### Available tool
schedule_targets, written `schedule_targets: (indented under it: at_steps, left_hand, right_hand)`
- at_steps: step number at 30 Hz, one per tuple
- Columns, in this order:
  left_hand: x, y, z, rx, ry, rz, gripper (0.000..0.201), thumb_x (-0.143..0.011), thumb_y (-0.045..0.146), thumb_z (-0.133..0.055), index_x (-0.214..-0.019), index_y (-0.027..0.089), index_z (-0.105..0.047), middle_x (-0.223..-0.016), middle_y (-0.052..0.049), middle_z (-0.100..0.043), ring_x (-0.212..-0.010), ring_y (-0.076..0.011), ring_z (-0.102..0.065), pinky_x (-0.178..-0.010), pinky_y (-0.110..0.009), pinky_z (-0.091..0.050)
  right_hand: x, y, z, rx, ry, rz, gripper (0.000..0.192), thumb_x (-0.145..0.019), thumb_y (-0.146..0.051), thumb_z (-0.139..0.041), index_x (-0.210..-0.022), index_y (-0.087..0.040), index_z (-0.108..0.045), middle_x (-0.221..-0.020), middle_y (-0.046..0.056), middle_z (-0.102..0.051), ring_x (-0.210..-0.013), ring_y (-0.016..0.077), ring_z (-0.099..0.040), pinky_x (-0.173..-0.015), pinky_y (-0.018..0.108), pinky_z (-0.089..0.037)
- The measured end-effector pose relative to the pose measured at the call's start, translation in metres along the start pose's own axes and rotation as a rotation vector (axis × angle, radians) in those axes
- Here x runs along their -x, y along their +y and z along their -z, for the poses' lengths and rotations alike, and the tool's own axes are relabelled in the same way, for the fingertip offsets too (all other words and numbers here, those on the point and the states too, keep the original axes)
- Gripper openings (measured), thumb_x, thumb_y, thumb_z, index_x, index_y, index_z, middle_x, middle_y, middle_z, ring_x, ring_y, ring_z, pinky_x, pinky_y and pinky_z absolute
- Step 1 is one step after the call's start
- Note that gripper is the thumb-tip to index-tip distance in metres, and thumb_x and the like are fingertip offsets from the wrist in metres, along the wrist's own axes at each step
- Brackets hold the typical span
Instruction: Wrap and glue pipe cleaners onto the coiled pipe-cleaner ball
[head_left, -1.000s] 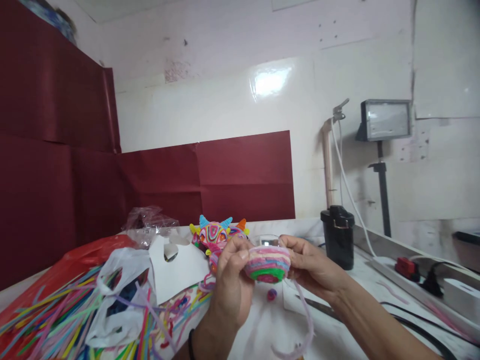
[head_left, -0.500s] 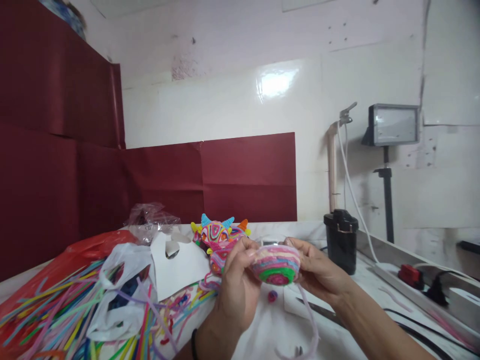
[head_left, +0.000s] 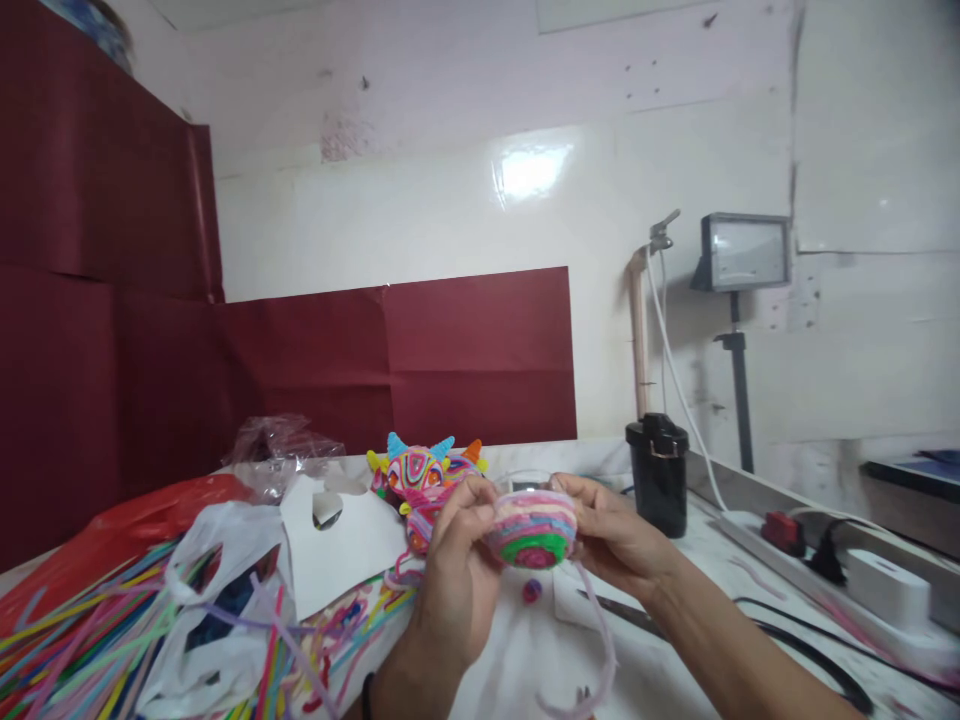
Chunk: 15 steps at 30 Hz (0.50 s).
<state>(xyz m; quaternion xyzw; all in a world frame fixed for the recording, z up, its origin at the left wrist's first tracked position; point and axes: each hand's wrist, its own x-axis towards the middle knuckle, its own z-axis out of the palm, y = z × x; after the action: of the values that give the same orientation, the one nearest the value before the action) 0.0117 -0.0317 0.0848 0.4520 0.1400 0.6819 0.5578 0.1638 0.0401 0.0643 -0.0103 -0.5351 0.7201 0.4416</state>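
Observation:
Both of my hands hold a small bowl-shaped coil point(head_left: 532, 528) of wound pipe cleaners, striped pink, blue, yellow and green with a pink centre. My left hand point(head_left: 457, 580) pinches its left edge and my right hand point(head_left: 616, 540) grips its right edge. A loose lilac pipe cleaner tail point(head_left: 596, 640) hangs from the coil and curls down toward the table. Just behind my hands sits a finished multicoloured pipe cleaner figure point(head_left: 421, 472) with blue and orange horns.
A heap of coloured pipe cleaners point(head_left: 112, 640) and white plastic bags point(head_left: 217, 580) fills the left. White card point(head_left: 345, 550), red bag point(head_left: 127, 530), black canister point(head_left: 658, 475), a small pink bead point(head_left: 531, 590), scissors point(head_left: 630, 615), and a power strip point(head_left: 817, 560) with cables lie on the right.
The view has shifted slightly left and back. My hands keep hold of the coil in the same grip, with only small turning of it.

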Motion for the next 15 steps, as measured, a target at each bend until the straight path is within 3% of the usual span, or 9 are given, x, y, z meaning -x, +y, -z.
schedule_targets:
  at_steps: [15]
  left_hand:
    - [-0.003,0.0039,0.0039,-0.088,-0.005,0.003,0.011,-0.065,0.022,-0.066,-0.066,0.015,-0.057,-0.061,0.001,-0.049,-0.059,-0.012,-0.042,-0.056,-0.025,-0.034]
  right_hand:
    - [-0.0025,-0.0049,-0.003,0.03,0.008,0.013,0.037,-0.058,-0.032,-0.088,-0.065,-0.013,-0.058,-0.052,-0.004,-0.05,-0.044,0.0033,-0.035,-0.043,0.016,-0.025]
